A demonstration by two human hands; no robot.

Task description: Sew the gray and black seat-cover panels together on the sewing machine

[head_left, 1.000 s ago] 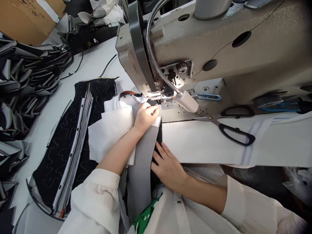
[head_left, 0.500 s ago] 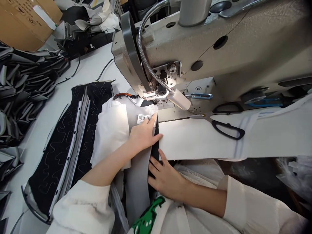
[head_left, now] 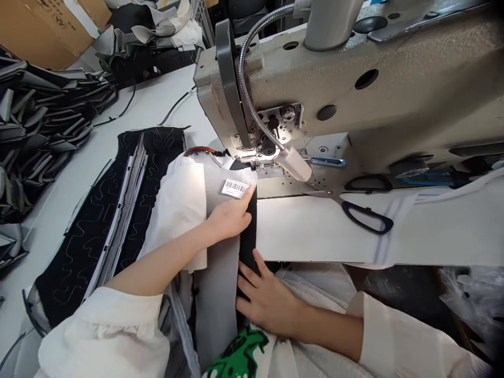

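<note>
My left hand [head_left: 230, 216] lies on a grey fabric panel [head_left: 218, 283], its index finger stretched toward the sewing machine's presser foot [head_left: 252, 160]. The thumb is drawn in and the other fingers are partly hidden. A white barcode label [head_left: 235, 188] sits on the panel beside that fingertip. Along the panel's right edge runs a black fabric strip [head_left: 248, 231]. Nearer my body, my right hand [head_left: 271, 302] rests flat on this strip, fingers spread. A folded white cloth piece [head_left: 185, 210] lies left of the label. The needle area is partly hidden by a lamp head [head_left: 293, 164].
Black-handled scissors [head_left: 366, 210] lie right of the needle, near blue thread snips [head_left: 326, 161]. On the left are a black quilted panel [head_left: 86, 231] and a tall heap of grey-black pieces [head_left: 39, 115]. A cardboard box [head_left: 51, 31] stands behind.
My left thumb has drawn in toward the hand, while the index finger stays near the label. The right hand has shifted slightly nearer my body. The view has moved a little.
</note>
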